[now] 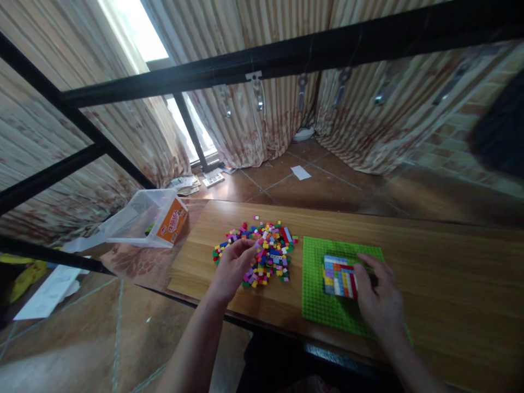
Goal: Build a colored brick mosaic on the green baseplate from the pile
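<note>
My left hand (235, 267) is over a loose pile of small colourful toy bricks (266, 273), its thumb and fingers pinched together. A small pinkish-purple brick (257, 245) shows at the fingertips. Towards the right, a green studded baseplate (313, 305) lies on the wooden tabletop. A block built of toy bricks (339, 277), with white, blue, orange, yellow and red rows, is on that plate. Curled around the block's right side is my right hand (379, 289), with the thumb against its edge and the index finger by the far corner. The hand covers the block's right end.
A clear plastic box (139, 218) with an orange label stands left of the wooden tabletop (450, 278). Black metal bars (245, 68) cross in front of striped curtains (262, 33). Papers (301, 172) lie on the tiled floor (278, 188) beyond the table.
</note>
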Motion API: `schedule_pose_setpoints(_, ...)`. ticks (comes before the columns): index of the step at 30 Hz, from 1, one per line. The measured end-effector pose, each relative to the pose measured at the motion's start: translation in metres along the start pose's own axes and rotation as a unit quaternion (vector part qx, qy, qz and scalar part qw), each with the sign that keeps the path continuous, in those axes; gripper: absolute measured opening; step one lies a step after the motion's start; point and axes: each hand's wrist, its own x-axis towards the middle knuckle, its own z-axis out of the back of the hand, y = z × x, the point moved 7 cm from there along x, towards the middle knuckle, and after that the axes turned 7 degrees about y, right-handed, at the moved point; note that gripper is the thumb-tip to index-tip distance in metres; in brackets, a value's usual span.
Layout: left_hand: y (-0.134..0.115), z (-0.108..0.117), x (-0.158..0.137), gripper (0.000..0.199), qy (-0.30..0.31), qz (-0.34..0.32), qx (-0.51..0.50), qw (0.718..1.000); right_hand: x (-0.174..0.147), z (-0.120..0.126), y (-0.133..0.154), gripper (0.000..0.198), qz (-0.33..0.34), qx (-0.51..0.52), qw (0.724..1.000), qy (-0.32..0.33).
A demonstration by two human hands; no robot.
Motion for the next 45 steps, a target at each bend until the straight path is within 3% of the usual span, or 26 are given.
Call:
schedule_pose_setpoints(3, 0.005, -0.023, -0.020, 0.029, 0.021, 0.058, -0.160, 0.985, 0.000, 0.015, 0.038, 0.030, 0.054, 0.005, 0.998, -0.014)
schedule_pose_setpoints(7, 0.007, -0.055, -0.037, 0.028, 0.053, 0.104, -0.209, 0.971, -0.006, -0.007, 0.098, 0.025, 0.111, 0.105, 0.971, 0.182)
schedule_pose_setpoints(10, 0.005, -0.070, -0.045, 0.027, 0.077, 0.108, -0.175, 0.976, -0.016, -0.024, 0.121, 0.024, 0.128, 0.138, 0.946, 0.262)
schedule_pose_setpoints(14, 0.005, -0.078, -0.054, 0.028, 0.087, 0.088, -0.125, 0.984, -0.027, -0.033, 0.113, 0.020, 0.072, 0.181, 0.948, 0.253)
schedule_pose_setpoints(19, -0.002, -0.085, -0.059, 0.021, 0.110, -0.016, 0.021, 0.994, -0.040, -0.042, 0.089, 0.021, -0.048, 0.255, 0.929, 0.262)
schedule_pose_setpoints(25, 0.003, -0.095, -0.062, 0.015, 0.100, -0.058, 0.255, 0.960, -0.048, -0.047, 0.081, 0.024, -0.113, 0.289, 0.912, 0.267)
schedule_pose_setpoints(31, 0.014, -0.098, -0.062, 0.016, 0.103, -0.061, 0.322, 0.939, -0.056, -0.046, 0.075, 0.025, -0.206, 0.335, 0.873, 0.287)
schedule_pose_setpoints(33, 0.014, -0.094, -0.061, 0.016, 0.094, -0.056, 0.308, 0.945, -0.056, -0.039, 0.070, 0.023, -0.191, 0.312, 0.886, 0.286)
schedule_pose_setpoints(36, 0.013, -0.085, -0.059, 0.015, 0.076, -0.047, 0.254, 0.963, -0.053, -0.019, 0.056, 0.024, -0.133, 0.221, 0.934, 0.249)
schedule_pose_setpoints(40, 0.034, -0.089, -0.057, 0.013, 0.120, 0.060, 0.060, 0.989, -0.041, 0.009, 0.036, 0.026, -0.069, 0.099, 0.976, 0.184)
schedule_pose_setpoints(42, 0.044, -0.099, -0.058, 0.010, 0.145, 0.117, -0.074, 0.980, -0.031, 0.015, 0.032, 0.025, -0.032, 0.067, 0.982, 0.171)
schedule_pose_setpoints(45, 0.050, -0.112, -0.056, 0.015, 0.149, 0.146, -0.198, 0.958, -0.017, 0.014, 0.033, 0.022, 0.025, 0.032, 0.986, 0.159)
